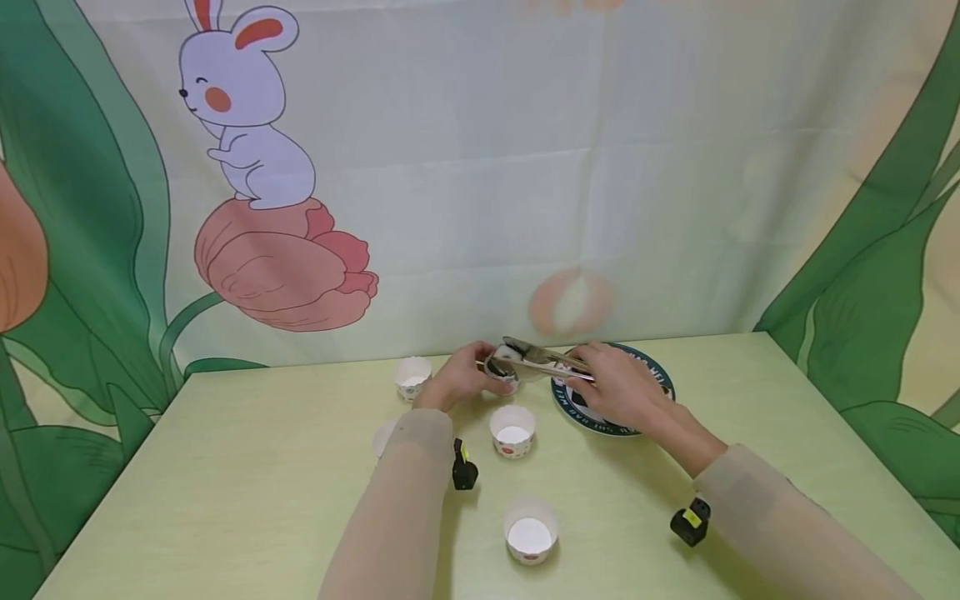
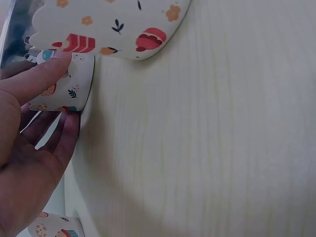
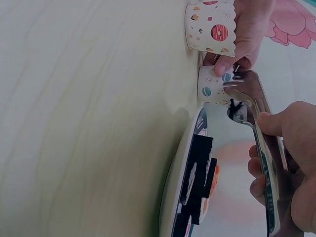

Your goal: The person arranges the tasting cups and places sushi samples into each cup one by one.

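My left hand [image 1: 465, 377] holds a small printed paper cup [image 2: 76, 91] near the back of the table, thumb on one side and fingers on the other. In my right hand [image 1: 626, 387] is a pair of metal serving tongs [image 3: 269, 143], gripped along the handles. The tongs' ends meet at that cup's mouth, with a black-and-white piece [image 3: 239, 109] between them. Just right of the cup lies a round plate [image 1: 600, 428] with a dark lettered rim. Several black-wrapped pieces [image 3: 200, 163], one with orange showing, sit on it.
Other paper cups stand around: a back-left cup [image 1: 412, 379], a middle cup [image 1: 513, 432] close in front of the held one, and a front cup [image 1: 530, 532]. Another cup [image 1: 383, 438] is partly hidden by my left sleeve. A printed cloth [image 1: 465, 208] hangs behind the table.
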Action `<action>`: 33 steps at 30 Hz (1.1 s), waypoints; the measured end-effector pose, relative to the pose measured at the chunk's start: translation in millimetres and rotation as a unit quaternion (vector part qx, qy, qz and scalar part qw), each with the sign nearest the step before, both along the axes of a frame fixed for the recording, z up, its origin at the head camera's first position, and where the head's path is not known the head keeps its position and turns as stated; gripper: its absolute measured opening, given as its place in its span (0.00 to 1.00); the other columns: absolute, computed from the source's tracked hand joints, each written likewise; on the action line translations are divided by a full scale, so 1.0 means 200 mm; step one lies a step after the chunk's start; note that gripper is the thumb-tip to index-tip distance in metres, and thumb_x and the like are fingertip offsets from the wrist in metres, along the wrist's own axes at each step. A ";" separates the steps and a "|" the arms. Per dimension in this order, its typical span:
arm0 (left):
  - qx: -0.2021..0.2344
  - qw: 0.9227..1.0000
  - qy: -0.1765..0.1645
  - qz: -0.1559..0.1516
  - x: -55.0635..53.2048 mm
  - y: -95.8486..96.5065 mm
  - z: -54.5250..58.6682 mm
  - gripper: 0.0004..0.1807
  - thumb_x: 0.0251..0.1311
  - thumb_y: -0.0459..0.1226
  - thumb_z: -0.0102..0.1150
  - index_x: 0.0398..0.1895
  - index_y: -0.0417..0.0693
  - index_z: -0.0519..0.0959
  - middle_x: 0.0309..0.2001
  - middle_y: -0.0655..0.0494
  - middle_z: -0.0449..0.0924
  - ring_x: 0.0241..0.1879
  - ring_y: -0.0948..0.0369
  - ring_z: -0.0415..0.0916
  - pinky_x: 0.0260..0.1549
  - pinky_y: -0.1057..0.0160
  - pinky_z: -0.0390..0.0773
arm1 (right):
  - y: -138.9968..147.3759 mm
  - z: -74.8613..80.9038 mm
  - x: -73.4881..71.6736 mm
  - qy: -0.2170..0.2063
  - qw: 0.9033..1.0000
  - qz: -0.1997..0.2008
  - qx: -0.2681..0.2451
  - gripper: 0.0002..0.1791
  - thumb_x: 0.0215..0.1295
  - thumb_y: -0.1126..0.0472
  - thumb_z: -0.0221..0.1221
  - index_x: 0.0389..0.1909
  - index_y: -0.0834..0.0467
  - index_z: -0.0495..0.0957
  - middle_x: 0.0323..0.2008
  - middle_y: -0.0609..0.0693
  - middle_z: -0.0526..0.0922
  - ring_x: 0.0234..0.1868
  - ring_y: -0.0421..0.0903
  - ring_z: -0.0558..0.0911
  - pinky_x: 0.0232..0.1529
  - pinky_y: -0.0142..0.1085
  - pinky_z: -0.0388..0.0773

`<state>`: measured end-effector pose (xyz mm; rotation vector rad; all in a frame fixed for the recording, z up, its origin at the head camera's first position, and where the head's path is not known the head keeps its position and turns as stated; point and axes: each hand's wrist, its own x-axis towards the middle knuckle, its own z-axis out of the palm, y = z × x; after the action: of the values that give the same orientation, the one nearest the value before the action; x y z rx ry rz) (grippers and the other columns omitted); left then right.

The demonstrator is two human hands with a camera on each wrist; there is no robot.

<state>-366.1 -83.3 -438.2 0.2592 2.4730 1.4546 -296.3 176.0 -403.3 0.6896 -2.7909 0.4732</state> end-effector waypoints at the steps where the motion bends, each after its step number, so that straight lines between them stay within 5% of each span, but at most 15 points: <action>1: -0.001 1.000 0.001 0.000 0.00 0.00 0.00 0.36 0.53 0.32 0.79 0.65 0.40 0.72 0.59 0.45 0.74 0.56 0.49 0.73 0.58 0.52 0.74 | 0.00 0.00 0.00 0.001 1.000 0.002 0.001 0.22 0.71 0.55 0.66 0.58 0.64 0.79 0.47 0.56 0.83 0.37 0.48 0.80 0.35 0.45 0.79; 22: 0.006 1.000 0.013 -0.007 0.01 0.00 0.01 0.34 0.54 0.31 0.78 0.63 0.39 0.72 0.57 0.43 0.75 0.53 0.50 0.73 0.53 0.55 0.74 | 0.01 0.00 0.02 -0.008 1.000 0.000 -0.011 0.24 0.71 0.54 0.65 0.60 0.65 0.78 0.50 0.58 0.83 0.41 0.51 0.81 0.40 0.48 0.81; 33: -0.010 1.000 0.013 -0.005 0.03 0.01 0.03 0.36 0.54 0.32 0.78 0.65 0.42 0.71 0.58 0.43 0.74 0.56 0.50 0.73 0.59 0.53 0.73 | 0.10 0.02 0.02 -0.018 0.998 -0.016 -0.056 0.20 0.70 0.55 0.66 0.56 0.62 0.79 0.46 0.55 0.84 0.41 0.51 0.81 0.41 0.50 0.79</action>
<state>-359.2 -82.2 -432.8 0.2891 2.5019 1.4294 -292.3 196.8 -400.0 0.6172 -2.7795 0.6356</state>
